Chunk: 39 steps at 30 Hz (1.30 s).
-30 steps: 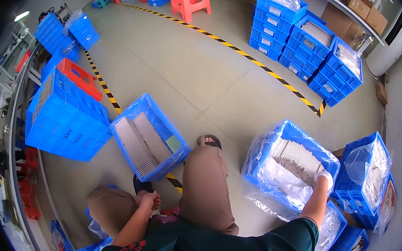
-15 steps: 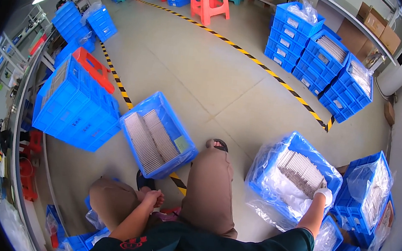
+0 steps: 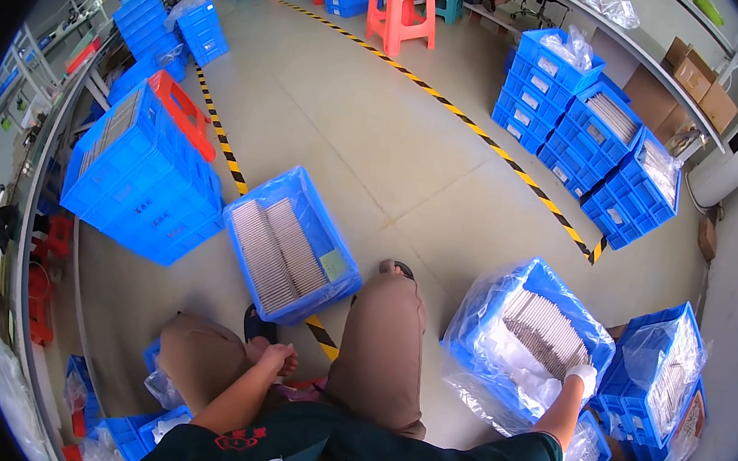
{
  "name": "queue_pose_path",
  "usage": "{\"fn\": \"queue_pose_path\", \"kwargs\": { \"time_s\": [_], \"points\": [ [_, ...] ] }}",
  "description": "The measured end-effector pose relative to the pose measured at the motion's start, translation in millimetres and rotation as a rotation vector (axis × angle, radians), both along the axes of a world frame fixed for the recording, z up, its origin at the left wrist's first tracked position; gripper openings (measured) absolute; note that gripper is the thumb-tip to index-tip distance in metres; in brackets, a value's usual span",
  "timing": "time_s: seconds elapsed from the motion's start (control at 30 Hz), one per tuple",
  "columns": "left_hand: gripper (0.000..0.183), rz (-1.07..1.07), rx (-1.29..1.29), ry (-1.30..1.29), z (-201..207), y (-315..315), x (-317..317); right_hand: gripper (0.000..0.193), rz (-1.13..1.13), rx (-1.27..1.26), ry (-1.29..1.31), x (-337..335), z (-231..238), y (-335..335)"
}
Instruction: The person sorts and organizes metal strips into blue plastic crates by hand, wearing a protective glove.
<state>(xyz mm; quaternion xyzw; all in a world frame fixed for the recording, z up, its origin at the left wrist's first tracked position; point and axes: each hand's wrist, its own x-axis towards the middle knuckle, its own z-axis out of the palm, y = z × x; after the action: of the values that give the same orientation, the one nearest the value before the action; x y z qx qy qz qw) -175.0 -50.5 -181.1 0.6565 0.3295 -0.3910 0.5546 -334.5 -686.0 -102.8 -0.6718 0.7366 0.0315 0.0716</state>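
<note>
My left hand (image 3: 285,360), bare and closed, rests between my knees; whatever its curled fingers may hold is hidden. On the right, my right hand (image 3: 585,377) wears a white glove and reaches into a plastic-lined blue crate (image 3: 460,326). It touches the near right end of a bank of thin grey-white rods (image 3: 546,328), and its fingers are too hidden to read. White wrapping (image 3: 513,358) lies beside the rods. Ahead of my left knee, another blue crate (image 3: 337,236) holds two long rows of similar rods (image 3: 266,256), with a pale green card (image 3: 332,264) at one end.
Blue crates (image 3: 147,198) are stacked at left with a red stool (image 3: 185,117) behind. More stacks (image 3: 566,152) stand far right, and bagged crates (image 3: 632,384) close at right. Yellow-black tape (image 3: 454,104) marks the floor. A red stool (image 3: 401,13) stands at the back.
The view has shifted slightly. My right hand stays at the end of the rods in the right crate, and my left hand is still closed between my knees.
</note>
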Motion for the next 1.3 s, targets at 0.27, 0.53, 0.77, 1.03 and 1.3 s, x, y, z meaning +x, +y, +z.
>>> {"fn": "queue_pose_path", "kwargs": {
  "time_s": [0.27, 0.53, 0.77, 1.03, 1.3],
  "points": [
    [0.028, 0.015, -0.094, -0.067, 1.5, -7.9, 4.4, 0.024, -0.646, 0.514, -1.334, -34.6, -56.0, -60.9],
    [0.028, 0.116, -0.19, -0.224, 26.6, -23.4, 19.6, 0.019, -0.158, 1.281, -1.461, 97.5, 40.5, 88.5],
    [0.026, 0.166, -0.359, -0.517, 110.9, -8.5, 63.2, 0.018, 0.786, 1.455, -1.184, 231.7, 143.8, 271.0],
    [0.026, 0.214, -0.462, -0.754, 184.1, 12.5, 124.0, 0.028, 0.925, 1.914, -0.99, 300.1, 148.4, 413.3],
    [0.025, 0.394, -0.629, -0.669, 170.2, 12.3, 141.0, 0.035, 0.768, 2.125, -0.811, 321.2, 109.0, 453.5]
  ]
}}
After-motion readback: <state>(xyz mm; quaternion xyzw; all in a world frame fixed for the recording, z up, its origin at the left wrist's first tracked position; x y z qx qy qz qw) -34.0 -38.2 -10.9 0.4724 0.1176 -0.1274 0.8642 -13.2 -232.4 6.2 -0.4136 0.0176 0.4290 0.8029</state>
